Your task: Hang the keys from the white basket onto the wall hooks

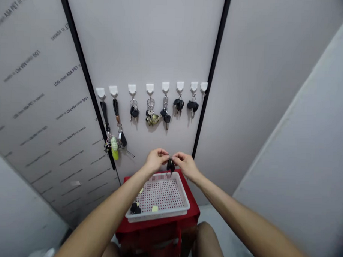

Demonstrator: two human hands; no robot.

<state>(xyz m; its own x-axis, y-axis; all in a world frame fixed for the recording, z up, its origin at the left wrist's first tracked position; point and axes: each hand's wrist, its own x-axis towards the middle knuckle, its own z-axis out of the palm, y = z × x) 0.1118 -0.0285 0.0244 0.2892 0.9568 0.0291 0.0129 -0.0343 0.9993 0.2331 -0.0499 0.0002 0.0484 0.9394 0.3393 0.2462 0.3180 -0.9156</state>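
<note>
A small bunch of black-headed keys (170, 166) hangs between my two hands, over the back edge of a white basket. My left hand (156, 160) pinches the top of the bunch from the left. From the other side, my right hand (185, 163) pinches it too, fingertips close to the left ones. The ring itself is mostly covered by my fingers. Below, the white perforated basket (187, 202) holds another black-headed key bunch (135, 208) in its near left corner and a pale yellow paper slip (154, 209).
A row of white hooks (149, 88) is fixed to the wall, most bearing keys, such as a brass-coloured bunch (153, 118) and one with a yellow-green tag (114, 149). The rightmost hook (203, 87) carries no keys. The basket stands on a red surface (192, 208).
</note>
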